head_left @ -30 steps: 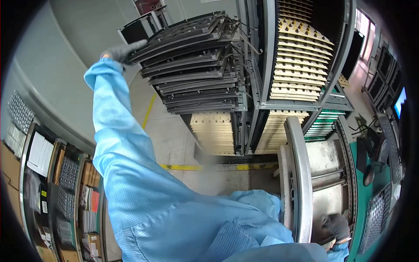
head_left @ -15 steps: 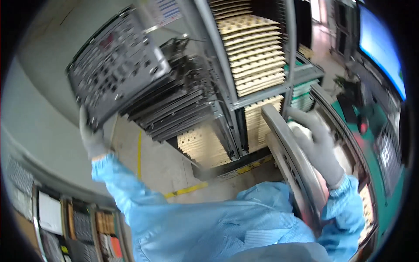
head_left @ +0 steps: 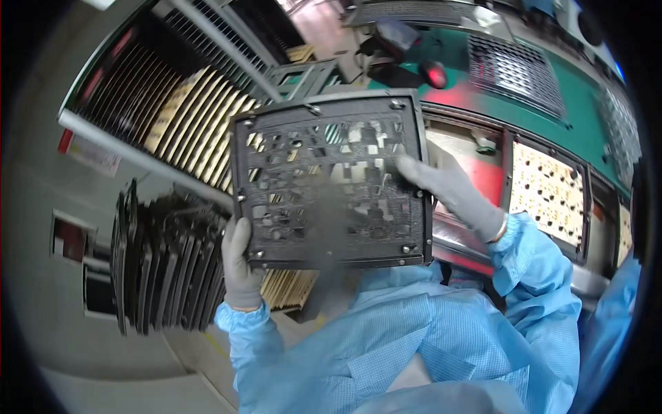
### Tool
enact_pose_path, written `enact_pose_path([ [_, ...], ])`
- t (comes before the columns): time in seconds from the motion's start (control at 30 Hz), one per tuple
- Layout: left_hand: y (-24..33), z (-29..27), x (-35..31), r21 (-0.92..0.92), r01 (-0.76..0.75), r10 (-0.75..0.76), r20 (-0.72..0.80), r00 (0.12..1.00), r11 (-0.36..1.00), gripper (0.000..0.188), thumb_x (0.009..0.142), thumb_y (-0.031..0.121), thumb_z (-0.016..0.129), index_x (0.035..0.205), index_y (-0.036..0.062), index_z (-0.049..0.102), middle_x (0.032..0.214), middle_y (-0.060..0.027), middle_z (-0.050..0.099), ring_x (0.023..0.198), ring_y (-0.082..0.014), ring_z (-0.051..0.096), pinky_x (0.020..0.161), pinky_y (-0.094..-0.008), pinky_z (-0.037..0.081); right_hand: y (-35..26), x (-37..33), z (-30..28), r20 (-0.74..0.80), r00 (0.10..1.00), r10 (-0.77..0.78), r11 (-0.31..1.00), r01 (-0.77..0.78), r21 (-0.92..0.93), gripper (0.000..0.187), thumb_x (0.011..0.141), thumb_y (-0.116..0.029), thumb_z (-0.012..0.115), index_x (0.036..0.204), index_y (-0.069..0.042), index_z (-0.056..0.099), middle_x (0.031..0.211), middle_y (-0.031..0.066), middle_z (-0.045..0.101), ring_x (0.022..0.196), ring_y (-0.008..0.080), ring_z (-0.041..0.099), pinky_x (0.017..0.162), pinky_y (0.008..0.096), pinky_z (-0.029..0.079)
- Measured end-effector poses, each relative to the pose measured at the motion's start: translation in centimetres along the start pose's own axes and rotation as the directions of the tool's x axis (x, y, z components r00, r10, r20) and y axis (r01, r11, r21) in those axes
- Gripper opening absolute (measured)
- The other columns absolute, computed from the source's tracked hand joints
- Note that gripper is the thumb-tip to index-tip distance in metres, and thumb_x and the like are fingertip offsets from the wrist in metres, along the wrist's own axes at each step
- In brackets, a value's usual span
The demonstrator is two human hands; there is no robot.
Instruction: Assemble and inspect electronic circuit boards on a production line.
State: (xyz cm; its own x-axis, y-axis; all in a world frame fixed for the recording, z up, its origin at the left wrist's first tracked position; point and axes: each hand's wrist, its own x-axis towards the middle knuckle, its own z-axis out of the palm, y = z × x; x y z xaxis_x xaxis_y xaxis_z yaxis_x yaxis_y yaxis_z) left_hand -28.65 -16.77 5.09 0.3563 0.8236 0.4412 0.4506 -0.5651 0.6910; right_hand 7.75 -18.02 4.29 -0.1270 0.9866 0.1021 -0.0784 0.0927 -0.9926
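A black fixture plate [head_left: 296, 228] with many cut-outs and small metal screws round its rim is held up before my body. My left hand [head_left: 241, 262], in a grey glove, is closed round the plate's lower left edge. At the plate's right edge my gloved right hand [head_left: 455, 186] grips it, the fingertips lying over its face. The fingers behind the plate are hidden. Light and bits of the things beyond show through the cut-outs. A dark blur covers the middle of the plate.
Several similar black plates [head_left: 158, 255] stand at the left, beside a rack [head_left: 158, 162] with pale panels. To the right, a framed pale panel [head_left: 545, 186] sits on the rail line. Beyond lie a green bench [head_left: 441, 48] and a black perforated tray [head_left: 517, 76]. Another blue sleeve [head_left: 614, 324] shows far right.
My view has turned right toward the bench. The plate has come from the stack's side at the left to before my body. My right hand has left the grey rail and taken the plate's right edge.
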Motion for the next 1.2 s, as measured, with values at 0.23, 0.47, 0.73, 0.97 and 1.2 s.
enact_pose_path([
  [0.23, -2.3, 6.4, 7.6, -0.678, 0.284, -0.131, 0.269, 0.954, 0.678, 0.039, 0.102, 0.005, 0.048, 0.141, 0.0049, 0.049, 0.134, -0.0184, 0.055, 0.115, -0.0258, 0.061, 0.098, -0.0333, 0.052, -1.3, -7.5, -12.1, 0.138, 0.927, 0.347, 0.936, -0.351, 0.004, 0.072, 0.092, -0.041, 0.064, 0.145, 0.004, 0.041, 0.084, 0.0085, 0.069, 0.073, 0.0132, 0.066, 0.064, 0.026, 0.055],
  [0.47, -6.2, 7.5, 8.7, -0.745, 0.286, -0.188, 0.215, 0.958, 0.603, 0.04, 0.103, 0.009, 0.05, 0.142, -0.0002, 0.044, 0.136, -0.0142, 0.057, 0.118, -0.0234, 0.059, 0.103, -0.0349, 0.048, 1.9, -8.3, -11.8, 0.363, 0.903, 0.228, 0.973, -0.229, -0.04, 0.076, 0.09, -0.069, 0.052, 0.11, 0.003, 0.067, 0.087, 0.0092, 0.07, 0.076, 0.013, 0.066, 0.067, 0.0268, 0.053],
  [0.73, -5.0, 8.9, 10.3, -0.881, 0.346, -0.245, 0.276, 0.929, 0.323, 0.041, 0.105, 0.026, 0.045, 0.139, 0.0016, 0.05, 0.132, -0.0151, 0.06, 0.116, -0.0231, 0.061, 0.097, -0.037, 0.055, 2.4, -5.0, -6.0, -0.247, 0.958, 0.145, 0.847, 0.009, 0.532, 0.065, 0.103, -0.024, 0.047, 0.155, -0.002, 0.017, 0.128, 0.012, 0.059, 0.107, 0.0171, 0.061, 0.095, 0.0276, 0.046],
  [0.97, -2.2, 13.4, 11.7, -0.555, 0.444, -0.284, 0.354, 0.891, 0.703, 0.029, 0.101, 0.016, 0.048, 0.122, -0.0028, 0.055, 0.113, -0.009, 0.063, 0.097, -0.0141, 0.063, 0.084, -0.0283, 0.053, 3.8, -1.4, -9.4, -0.542, 0.84, -0.014, 0.991, 0.083, 0.103, 0.079, 0.095, -0.03, 0.065, 0.153, 0.004, 0.023, 0.15, 0.0137, 0.042, 0.133, 0.0152, 0.044, 0.108, 0.0285, 0.038],
  [1.2, -5.6, 16.3, 15.0, -0.187, 0.612, -0.468, 0.488, 0.737, 0.769, 0.025, 0.095, 0.016, 0.061, 0.114, -0.001, 0.061, 0.101, -0.004, 0.064, 0.086, -0.0084, 0.058, 0.075, -0.0243, 0.049, 5.5, -1.0, -10.8, -0.629, 0.764, 0.144, 0.985, -0.049, 0.166, 0.07, 0.099, -0.023, 0.058, 0.153, 0.004, 0.023, 0.15, 0.0108, 0.043, 0.132, 0.0135, 0.043, 0.112, 0.0302, 0.032],
])
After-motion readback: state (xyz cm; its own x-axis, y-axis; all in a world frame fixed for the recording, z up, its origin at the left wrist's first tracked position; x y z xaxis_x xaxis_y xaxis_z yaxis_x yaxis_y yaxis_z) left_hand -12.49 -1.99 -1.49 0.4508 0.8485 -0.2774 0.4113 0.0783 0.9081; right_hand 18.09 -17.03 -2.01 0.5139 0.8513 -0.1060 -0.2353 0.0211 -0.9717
